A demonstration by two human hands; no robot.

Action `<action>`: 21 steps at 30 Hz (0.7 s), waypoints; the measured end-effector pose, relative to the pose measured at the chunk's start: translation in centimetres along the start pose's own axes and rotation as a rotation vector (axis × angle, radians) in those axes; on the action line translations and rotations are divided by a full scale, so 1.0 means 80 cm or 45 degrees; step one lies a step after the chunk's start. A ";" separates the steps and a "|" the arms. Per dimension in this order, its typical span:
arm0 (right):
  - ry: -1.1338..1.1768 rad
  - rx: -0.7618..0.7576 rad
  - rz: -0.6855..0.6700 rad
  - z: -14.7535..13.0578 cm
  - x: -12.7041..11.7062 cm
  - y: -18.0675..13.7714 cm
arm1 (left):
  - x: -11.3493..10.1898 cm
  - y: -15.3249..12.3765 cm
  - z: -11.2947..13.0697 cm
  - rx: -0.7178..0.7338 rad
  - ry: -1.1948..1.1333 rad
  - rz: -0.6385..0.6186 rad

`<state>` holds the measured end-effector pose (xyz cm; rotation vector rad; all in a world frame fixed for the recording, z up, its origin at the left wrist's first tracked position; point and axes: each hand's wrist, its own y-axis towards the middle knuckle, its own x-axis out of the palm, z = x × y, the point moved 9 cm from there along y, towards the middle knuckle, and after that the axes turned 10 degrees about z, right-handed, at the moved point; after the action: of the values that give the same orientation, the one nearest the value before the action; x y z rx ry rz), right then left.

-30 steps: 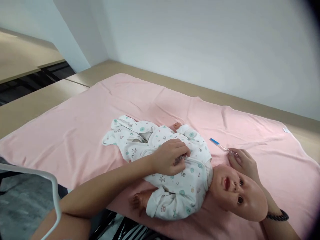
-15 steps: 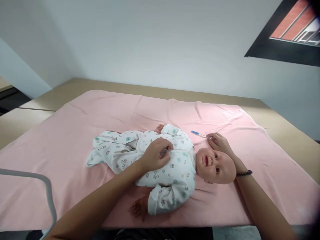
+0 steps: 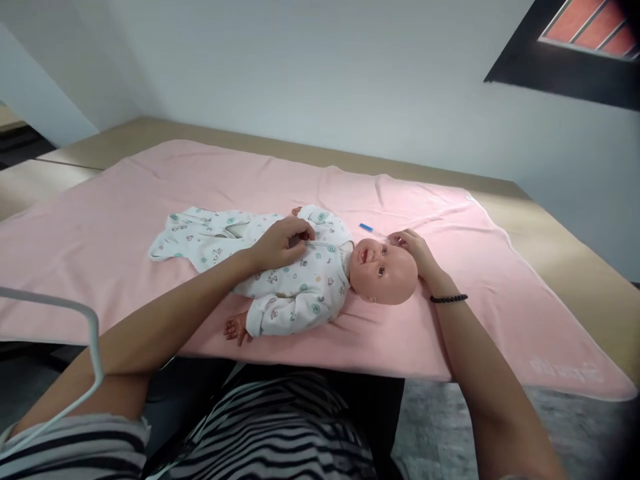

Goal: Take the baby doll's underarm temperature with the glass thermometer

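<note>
Baby doll (image 3: pixel 320 273), centre of frame, lying on its back across a pink blanket (image 3: pixel 150 193), head toward frame right, dressed in a printed white romper (image 3: pixel 300 283). Left hand (image 3: pixel 280 243) rests on the chest, fingers pinching the romper's front edge near the collar. Right hand (image 3: pixel 413 250) cups the far side of the head, fingertips closed on a slim blue-tipped thermometer (image 3: pixel 373 231) pointing toward upper left. Progress: garment appears mostly fastened; thermometer not yet placed on the doll. Wooden table (image 3: pixel 565 233) beneath; black bead bracelet (image 3: pixel 449 299) on right wrist.
</note>
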<state>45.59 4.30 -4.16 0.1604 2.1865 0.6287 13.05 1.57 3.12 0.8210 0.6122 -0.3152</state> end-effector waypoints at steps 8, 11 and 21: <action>0.018 -0.022 0.014 -0.012 -0.002 -0.003 | -0.002 0.000 0.002 0.041 0.010 0.009; 0.019 -0.013 0.019 -0.010 0.000 -0.002 | 0.000 -0.001 0.002 0.036 0.017 -0.015; 0.020 -0.013 0.030 0.004 0.003 -0.005 | 0.002 -0.007 0.005 0.050 0.026 0.004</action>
<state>45.73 4.14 -4.71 0.1763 2.1990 0.6565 13.05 0.90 2.92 0.8638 0.6257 -0.3171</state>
